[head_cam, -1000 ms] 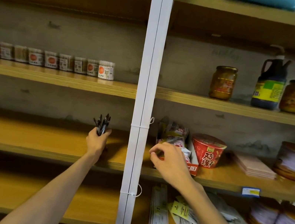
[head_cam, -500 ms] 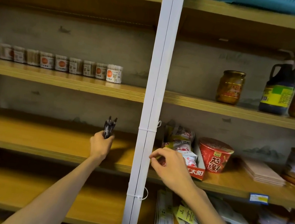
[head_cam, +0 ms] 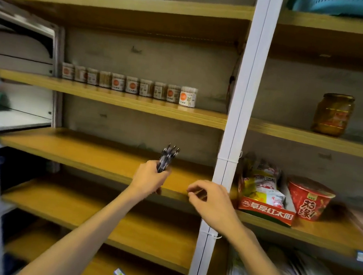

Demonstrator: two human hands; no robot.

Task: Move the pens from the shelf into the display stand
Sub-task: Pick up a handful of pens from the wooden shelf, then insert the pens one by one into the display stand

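Several dark pens (head_cam: 167, 159) sit bunched in the left hand (head_cam: 149, 177), fist wrapped round their lower ends, tips sticking up and slightly right above the knuckles. Long axis near upright. Bundle is off the wood, held just above the front part of the middle shelf (head_cam: 90, 158) in the left bay. Right hand (head_cam: 210, 202) hangs close by at the shelf's front edge, just left of the white upright post (head_cam: 238, 122); fingers loosely curled, nothing visible in them, not touching the pens. Left hand clearly nearer, since it already has them.

No display stand in view, so which way the pens must travel cannot be told. Judgement: pickup done, carry pending; with the bundle vertical, lowering it end-first into a stand should need little re-orienting.

Further out: a red snack box (head_cam: 267, 209) and a red noodle cup (head_cam: 307, 199) sit on the same shelf level right of the post. A row of small jars (head_cam: 131, 84) stands one shelf up, with an amber jar (head_cam: 333, 113) in the right bay. Left edge of the view is blurred.
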